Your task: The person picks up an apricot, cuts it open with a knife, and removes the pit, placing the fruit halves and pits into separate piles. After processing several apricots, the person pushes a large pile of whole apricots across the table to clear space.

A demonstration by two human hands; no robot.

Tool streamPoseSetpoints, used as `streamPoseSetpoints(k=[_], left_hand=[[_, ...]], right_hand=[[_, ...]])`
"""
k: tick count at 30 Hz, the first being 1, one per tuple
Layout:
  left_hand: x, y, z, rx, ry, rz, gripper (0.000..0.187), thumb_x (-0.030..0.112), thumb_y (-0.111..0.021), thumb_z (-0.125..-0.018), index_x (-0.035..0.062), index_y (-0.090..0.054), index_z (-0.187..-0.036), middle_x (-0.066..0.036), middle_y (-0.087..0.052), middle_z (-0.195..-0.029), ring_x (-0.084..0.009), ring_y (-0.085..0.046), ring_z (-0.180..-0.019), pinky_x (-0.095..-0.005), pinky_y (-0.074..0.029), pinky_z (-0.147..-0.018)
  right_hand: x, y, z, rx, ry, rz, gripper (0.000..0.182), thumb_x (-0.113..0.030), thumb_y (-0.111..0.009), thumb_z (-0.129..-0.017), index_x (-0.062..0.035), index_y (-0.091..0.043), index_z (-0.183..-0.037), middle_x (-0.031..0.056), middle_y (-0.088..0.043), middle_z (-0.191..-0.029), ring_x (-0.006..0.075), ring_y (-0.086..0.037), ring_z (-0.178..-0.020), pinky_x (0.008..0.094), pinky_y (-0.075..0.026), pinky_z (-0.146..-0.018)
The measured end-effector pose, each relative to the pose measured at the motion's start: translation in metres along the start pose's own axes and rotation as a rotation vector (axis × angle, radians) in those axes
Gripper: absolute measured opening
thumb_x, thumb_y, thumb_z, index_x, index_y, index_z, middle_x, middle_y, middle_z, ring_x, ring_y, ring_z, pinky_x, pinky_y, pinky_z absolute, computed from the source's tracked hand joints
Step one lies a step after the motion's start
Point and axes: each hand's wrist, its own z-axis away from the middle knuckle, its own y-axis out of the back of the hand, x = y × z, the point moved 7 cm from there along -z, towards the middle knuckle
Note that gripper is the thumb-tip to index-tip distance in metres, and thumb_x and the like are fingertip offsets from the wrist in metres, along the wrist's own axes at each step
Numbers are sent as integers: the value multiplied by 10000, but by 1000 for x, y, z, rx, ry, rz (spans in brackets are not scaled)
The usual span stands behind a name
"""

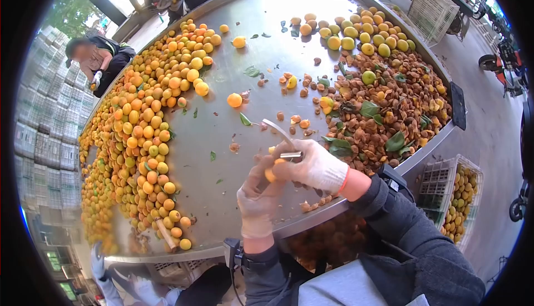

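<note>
My right hand (318,164), in a white glove with a red edge at the wrist, is closed round a curved metal tool (280,132) near the middle of the metal table (211,161). Against it, my left hand (261,203), also gloved, has its fingers wrapped round a small orange fruit (271,173), partly hidden between the two hands. A single orange fruit (235,100) lies above them on the table. To the right of my hands spreads a heap of brown peels and scraps (384,100) with green leaves.
A long pile of orange fruit (144,122) covers the table's left side; larger yellow-green fruit (367,33) sits at the upper right. A fruit crate (459,200) stands by the right edge. Co-workers are at the upper left and top, and another's gloved hands are at the lower left.
</note>
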Motion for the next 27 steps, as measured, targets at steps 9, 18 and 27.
streamPoseSetpoints(k=[9,18,27], left_hand=[[8,0,0,-119,-3,508,452,113,-584,-917,5,-463,-1338,-136,-554,-1239,-256,-593,-1097,-404,-532,-906],[-11,-7,3,-164,197,-48,611,529,-528,-915,31,-538,-1270,-57,-626,-956,-118,-562,-737,-219,-404,-590],[-34,16,-2,33,244,243,414,354,-663,-881,6,-605,-1098,-85,-645,-933,-132,-577,-647,-233,-439,-506]], right_hand=[[7,20,-13,218,-22,-948,311,-154,-506,-890,-23,-553,-1168,54,-618,-749,54,-419,-442,198,-299,-376],[5,-14,0,-153,-42,-81,162,-146,-635,-845,-67,-708,-967,6,-622,-759,57,-537,-619,215,-435,-559],[-10,38,8,404,194,-710,187,-83,-581,-885,-36,-631,-1059,-18,-521,-624,56,-438,-450,213,-327,-401]])
